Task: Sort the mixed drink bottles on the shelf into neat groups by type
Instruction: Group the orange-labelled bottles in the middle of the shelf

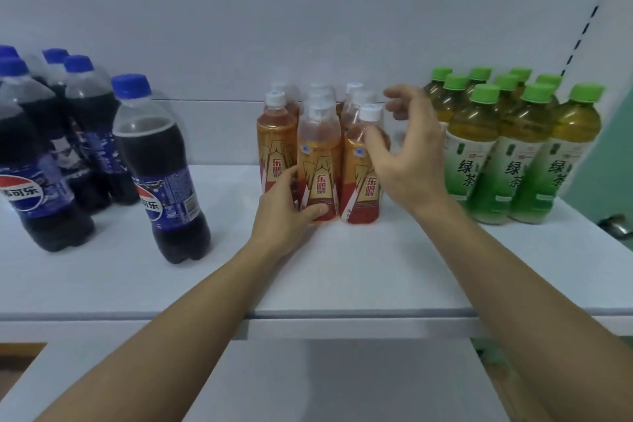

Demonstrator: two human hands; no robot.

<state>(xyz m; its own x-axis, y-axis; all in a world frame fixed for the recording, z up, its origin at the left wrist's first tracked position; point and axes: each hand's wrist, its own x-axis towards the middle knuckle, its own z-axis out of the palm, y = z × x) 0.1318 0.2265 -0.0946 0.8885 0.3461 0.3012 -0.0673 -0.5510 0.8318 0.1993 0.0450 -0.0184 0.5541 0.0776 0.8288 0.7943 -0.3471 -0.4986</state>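
Observation:
Three groups of bottles stand on the white shelf point(342, 271). Dark cola bottles point(161, 161) with blue caps fill the left side. Orange energy drink bottles point(318, 154) with white caps cluster in the middle. Green tea bottles point(520, 154) with green caps stand at the right. My left hand point(284, 209) grips the base of the front middle orange bottle, thumb across its lower label. My right hand point(404, 154) hovers beside the front right orange bottle point(363, 195), fingers spread and relaxed, thumb against the bottle's shoulder below its cap.
A white back wall rises behind the bottles. A perforated shelf upright point(596, 7) runs up the right. The shelf's front edge point(342, 313) lies below my forearms, with a lower shelf board point(308, 384) beneath. A metal object point(616, 224) lies at the far right.

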